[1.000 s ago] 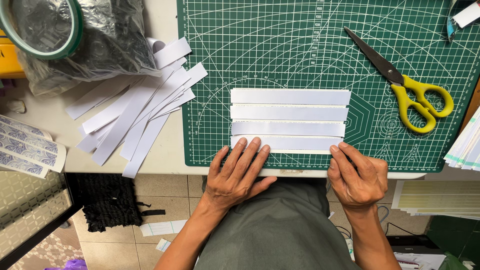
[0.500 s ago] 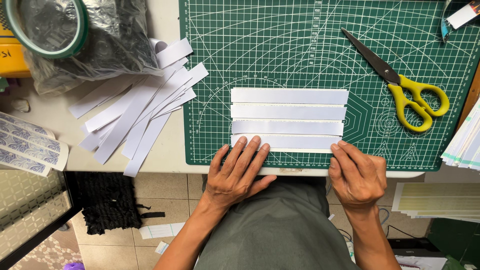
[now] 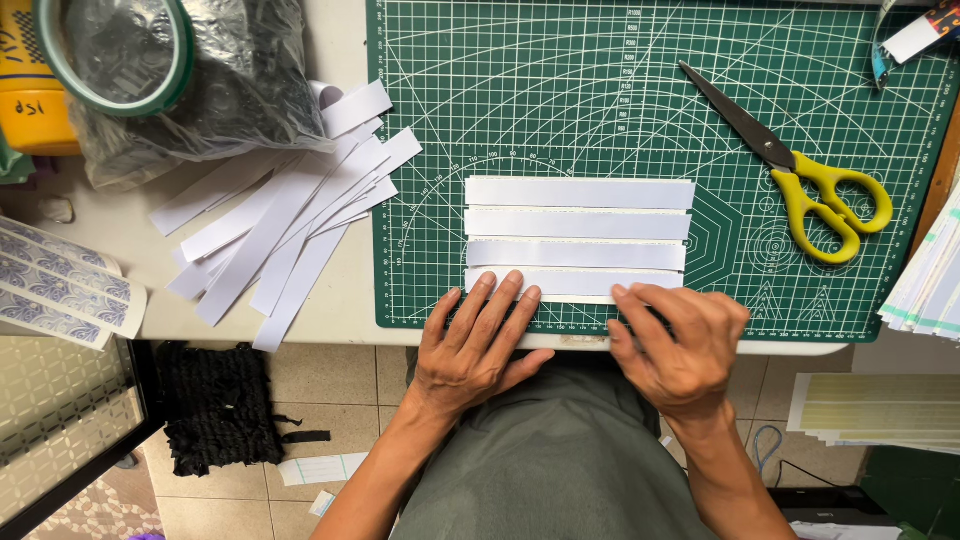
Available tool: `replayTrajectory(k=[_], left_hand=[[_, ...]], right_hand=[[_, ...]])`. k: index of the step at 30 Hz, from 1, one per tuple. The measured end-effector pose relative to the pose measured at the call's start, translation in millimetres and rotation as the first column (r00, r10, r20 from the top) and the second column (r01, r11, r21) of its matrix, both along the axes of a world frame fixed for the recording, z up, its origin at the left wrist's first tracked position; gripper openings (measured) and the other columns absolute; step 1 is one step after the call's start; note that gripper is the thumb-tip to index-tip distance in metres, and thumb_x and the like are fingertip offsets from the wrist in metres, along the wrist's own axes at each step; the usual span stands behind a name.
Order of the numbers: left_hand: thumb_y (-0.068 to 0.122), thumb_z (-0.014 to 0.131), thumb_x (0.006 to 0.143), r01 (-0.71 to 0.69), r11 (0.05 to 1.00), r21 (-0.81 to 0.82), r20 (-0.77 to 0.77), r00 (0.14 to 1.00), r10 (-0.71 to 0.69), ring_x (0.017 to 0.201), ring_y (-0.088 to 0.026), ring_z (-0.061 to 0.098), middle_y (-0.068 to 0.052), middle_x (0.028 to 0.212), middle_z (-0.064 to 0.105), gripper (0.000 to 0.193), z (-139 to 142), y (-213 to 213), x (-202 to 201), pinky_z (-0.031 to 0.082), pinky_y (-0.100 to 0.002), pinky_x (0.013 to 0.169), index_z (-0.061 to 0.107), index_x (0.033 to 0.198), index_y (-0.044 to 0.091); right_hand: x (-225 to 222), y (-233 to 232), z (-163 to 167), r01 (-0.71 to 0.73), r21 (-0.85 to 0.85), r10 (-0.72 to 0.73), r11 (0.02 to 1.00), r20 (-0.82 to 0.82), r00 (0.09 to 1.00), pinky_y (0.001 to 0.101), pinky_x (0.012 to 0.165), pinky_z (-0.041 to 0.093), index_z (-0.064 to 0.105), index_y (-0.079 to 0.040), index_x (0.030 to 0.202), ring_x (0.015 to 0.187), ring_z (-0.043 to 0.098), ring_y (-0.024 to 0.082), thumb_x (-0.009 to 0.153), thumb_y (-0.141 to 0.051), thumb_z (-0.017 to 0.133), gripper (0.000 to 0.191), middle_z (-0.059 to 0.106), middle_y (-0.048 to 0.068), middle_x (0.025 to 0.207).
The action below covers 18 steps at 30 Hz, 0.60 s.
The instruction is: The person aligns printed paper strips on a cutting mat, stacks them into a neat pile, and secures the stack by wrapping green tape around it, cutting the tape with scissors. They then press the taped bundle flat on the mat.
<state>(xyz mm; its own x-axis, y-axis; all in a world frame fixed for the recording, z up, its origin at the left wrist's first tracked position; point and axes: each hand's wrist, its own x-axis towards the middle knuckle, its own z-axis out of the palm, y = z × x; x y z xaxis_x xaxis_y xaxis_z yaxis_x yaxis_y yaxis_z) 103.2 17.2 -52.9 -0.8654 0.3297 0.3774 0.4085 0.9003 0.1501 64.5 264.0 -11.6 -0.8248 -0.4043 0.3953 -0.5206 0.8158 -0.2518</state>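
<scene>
While four white paper strips are lying long-ways across the cutting mat near its front edge, the left hand and right hand are pressing flat, fingers spread, holding nothing, on the nearest strip.

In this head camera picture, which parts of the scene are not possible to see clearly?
- Near edge of the lowest white strip: partly covered by the fingers of the left hand and right hand.
- Contents of the clear plastic bag: blurred by crumpled film and glare.
- Tape roll and yellow container: cut off by the top and left edges.
- Paper stack: cut off by the right edge.
</scene>
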Motion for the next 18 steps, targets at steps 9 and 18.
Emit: replayTrajectory(k=[9, 18], left_hand=[[0.070, 0.054, 0.101, -0.001, 0.998, 0.055, 0.061, 0.998, -0.002, 0.137, -0.020, 0.053, -0.003, 0.145, 0.062, 0.065, 15, -1, -4, 0.030, -0.042, 0.121, 0.067, 0.140, 0.019], [0.063, 0.059, 0.101, 0.061, 0.978, 0.201, 0.149, 0.985, -0.093, 0.129, -0.024, 0.062, -0.008, 0.137, 0.068, 0.063, 35, -16, -14, 0.046, -0.043, 0.111, 0.071, 0.130, 0.008]], right_hand=[[-9, -9, 9, -0.026, 0.037, 0.025, 0.999, 0.038, 0.999, 0.0386, 0.099, 0.038, 0.081, -0.013, 0.112, 0.104, 0.061, 0.016, 0.093, -0.026, 0.081, 0.024, 0.070, -0.004, 0.109], [-8, -11, 10, -0.006, 0.015, 0.004, 1.000, 0.081, 0.997, 0.0390, 0.099, 0.039, 0.080, -0.014, 0.114, 0.107, 0.060, 0.016, 0.093, -0.028, 0.081, 0.025, 0.069, -0.003, 0.110]])
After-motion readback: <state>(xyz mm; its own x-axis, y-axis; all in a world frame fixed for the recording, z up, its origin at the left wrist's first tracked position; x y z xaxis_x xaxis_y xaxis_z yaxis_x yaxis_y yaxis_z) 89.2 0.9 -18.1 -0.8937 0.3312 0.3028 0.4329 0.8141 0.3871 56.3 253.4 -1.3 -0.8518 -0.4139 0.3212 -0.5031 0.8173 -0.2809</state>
